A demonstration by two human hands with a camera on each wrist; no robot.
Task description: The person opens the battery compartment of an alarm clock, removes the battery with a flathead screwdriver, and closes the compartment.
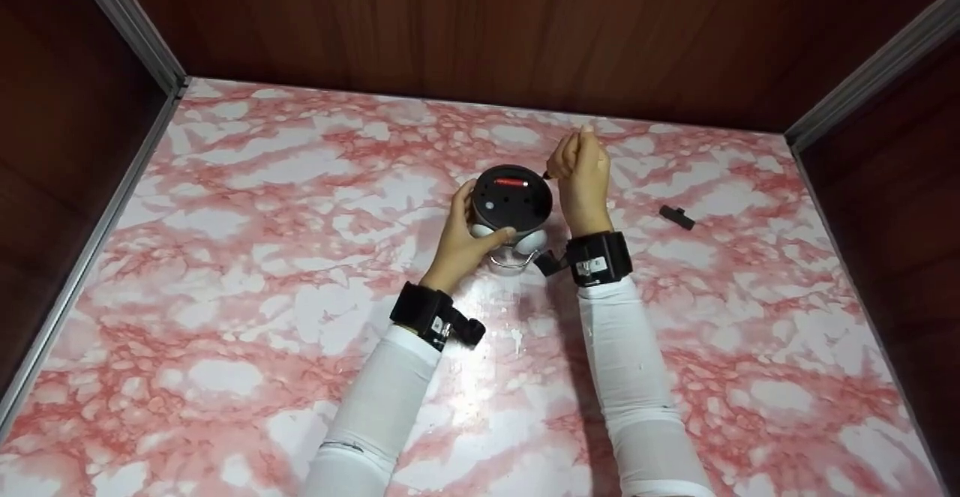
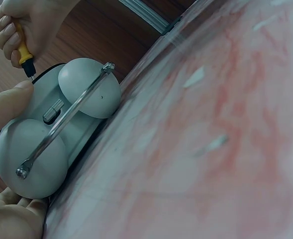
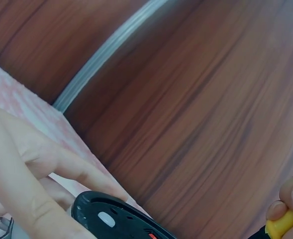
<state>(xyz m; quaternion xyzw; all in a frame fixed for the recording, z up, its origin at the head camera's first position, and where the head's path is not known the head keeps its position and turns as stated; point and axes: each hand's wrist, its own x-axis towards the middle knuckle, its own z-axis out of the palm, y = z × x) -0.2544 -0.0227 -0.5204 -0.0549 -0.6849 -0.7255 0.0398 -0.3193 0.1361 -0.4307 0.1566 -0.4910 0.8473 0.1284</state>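
Observation:
My left hand (image 1: 459,241) grips a white twin-bell alarm clock by its sides, its black back (image 1: 517,216) turned up toward the head camera. A red battery (image 1: 511,182) lies in the open slot in that back. In the left wrist view the two rounded bells (image 2: 29,157) and the metal carrying handle (image 2: 66,117) between them show. My right hand (image 1: 586,178) holds a screwdriver (image 2: 24,52) with a yellow and black handle. Its tip stands right at the clock's edge, partly hidden behind the rim in the left wrist view.
A small black cover (image 1: 677,217) with a tab lies on the table to the right of my right hand. The red and white marbled tabletop (image 1: 300,294) is bounded by dark wood-grain panels (image 1: 480,32) with grey metal corner strips.

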